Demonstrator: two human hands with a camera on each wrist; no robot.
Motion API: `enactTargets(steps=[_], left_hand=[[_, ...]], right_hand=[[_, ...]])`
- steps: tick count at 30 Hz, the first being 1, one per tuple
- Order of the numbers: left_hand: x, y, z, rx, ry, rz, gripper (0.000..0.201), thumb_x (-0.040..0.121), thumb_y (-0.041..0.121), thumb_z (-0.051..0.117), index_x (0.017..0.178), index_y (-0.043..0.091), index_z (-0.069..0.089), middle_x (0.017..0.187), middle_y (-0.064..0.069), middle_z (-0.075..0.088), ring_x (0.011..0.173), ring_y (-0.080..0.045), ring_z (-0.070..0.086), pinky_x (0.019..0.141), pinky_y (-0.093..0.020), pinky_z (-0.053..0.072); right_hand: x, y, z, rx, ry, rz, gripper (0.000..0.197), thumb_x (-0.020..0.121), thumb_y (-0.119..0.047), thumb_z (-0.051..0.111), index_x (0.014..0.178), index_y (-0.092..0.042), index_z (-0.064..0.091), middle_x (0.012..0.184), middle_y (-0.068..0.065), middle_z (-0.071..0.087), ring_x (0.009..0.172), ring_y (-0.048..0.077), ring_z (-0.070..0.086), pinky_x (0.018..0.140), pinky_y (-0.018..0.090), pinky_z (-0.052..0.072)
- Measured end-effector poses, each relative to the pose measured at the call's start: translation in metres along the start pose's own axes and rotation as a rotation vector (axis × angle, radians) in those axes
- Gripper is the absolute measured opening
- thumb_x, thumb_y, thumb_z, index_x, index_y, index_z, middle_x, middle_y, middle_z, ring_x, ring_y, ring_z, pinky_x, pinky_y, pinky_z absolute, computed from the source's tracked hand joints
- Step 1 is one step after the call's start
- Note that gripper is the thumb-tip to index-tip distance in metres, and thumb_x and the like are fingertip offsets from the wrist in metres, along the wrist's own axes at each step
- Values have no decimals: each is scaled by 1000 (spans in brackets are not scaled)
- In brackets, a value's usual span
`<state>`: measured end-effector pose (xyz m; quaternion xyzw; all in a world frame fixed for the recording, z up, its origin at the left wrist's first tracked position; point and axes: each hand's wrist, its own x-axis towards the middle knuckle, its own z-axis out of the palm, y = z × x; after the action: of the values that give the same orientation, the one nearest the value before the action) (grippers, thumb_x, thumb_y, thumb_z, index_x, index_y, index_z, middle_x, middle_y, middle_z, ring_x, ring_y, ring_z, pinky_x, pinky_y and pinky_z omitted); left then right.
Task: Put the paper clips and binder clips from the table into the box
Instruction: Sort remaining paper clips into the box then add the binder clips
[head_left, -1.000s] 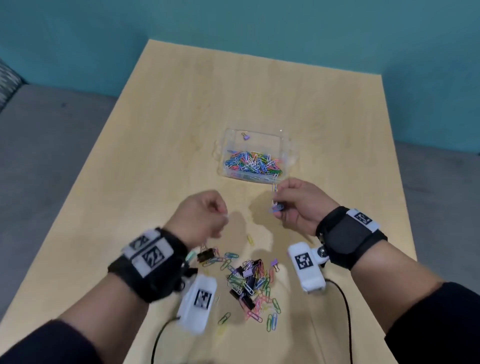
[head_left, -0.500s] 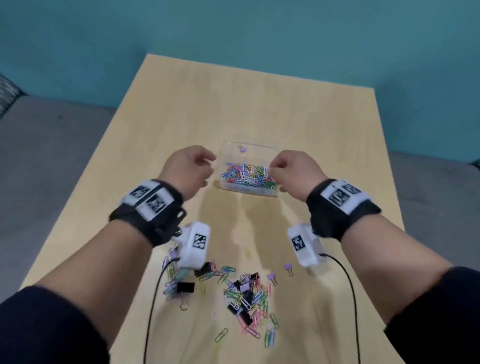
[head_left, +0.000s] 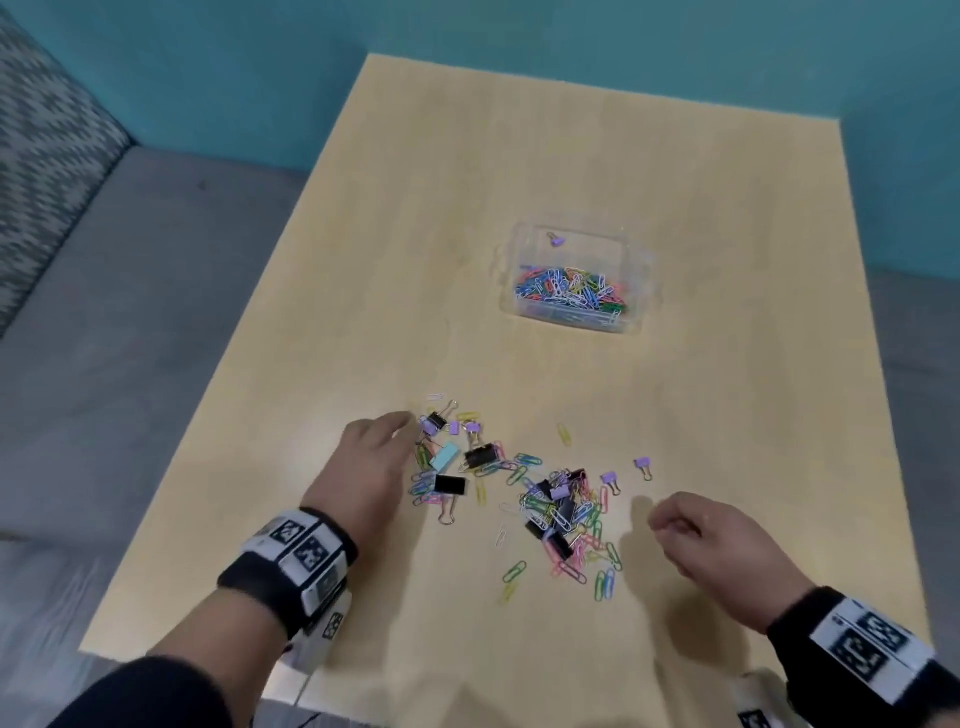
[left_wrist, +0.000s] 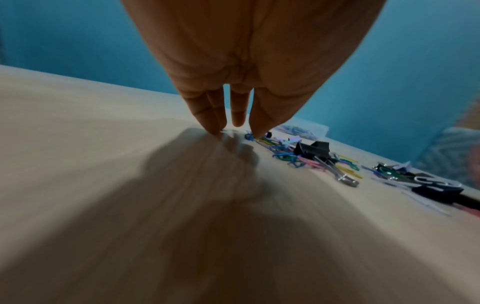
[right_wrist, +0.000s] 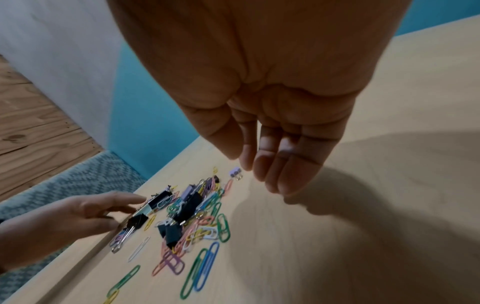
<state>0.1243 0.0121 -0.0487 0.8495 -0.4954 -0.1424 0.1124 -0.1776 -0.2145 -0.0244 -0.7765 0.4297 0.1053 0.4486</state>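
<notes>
The left hand (head_left: 370, 467) touches the table (head_left: 467, 234) beside the clip pile (head_left: 563, 506), fingers (left_wrist: 207, 115) straight. The right hand (right_wrist: 275, 131) hangs loose, empty, as only its wrist view shows. The box (head_left: 631, 291) stands beyond the pile.

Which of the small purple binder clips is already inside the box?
The lone purple binder clip at the far end of the clear box, apart from the paper clips heaped there. All other purple ones lie on the table.
</notes>
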Motion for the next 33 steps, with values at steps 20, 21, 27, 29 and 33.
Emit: enactTargets(steps=[20,21,27,29,33], left_hand=[[-17,-4,1,11,-34,66,44,69,-7,62,100,24,69,120,-8,59,98,-35,55,81,-39,51],[-18,-4,1,-9,-26,61,41,70,-7,62,98,22,70,120,-8,60,98,-36,55,81,-40,52],[0,-4,-2,69,-56,133,54,66,-3,67,114,22,64,130,-5,57,95,-32,55,77,-36,53],[8,-2,-1,111,-88,146,57,64,-1,69,116,22,63,132,-4,55,94,-30,53,75,-34,53],[16,-1,-2,81,-81,148,57,71,-2,65,122,23,60,135,1,54,98,-28,51,78,-33,52]], right_hand=[[-31,2,37,33,-28,58,18,84,-10,55,80,-25,64,55,-11,56,53,10,49,58,30,41],[-31,2,37,34,-27,61,18,83,-10,55,80,-25,65,55,-12,57,54,9,48,58,29,41],[-33,1,39,13,-29,65,18,84,-10,55,81,-25,65,55,-14,56,53,6,48,57,26,40],[-33,0,39,4,-24,65,19,84,-10,54,81,-25,65,57,-10,57,53,6,48,57,26,40],[-35,-2,40,9,-20,66,20,84,-10,54,80,-26,65,56,-12,56,54,6,48,57,24,40]])
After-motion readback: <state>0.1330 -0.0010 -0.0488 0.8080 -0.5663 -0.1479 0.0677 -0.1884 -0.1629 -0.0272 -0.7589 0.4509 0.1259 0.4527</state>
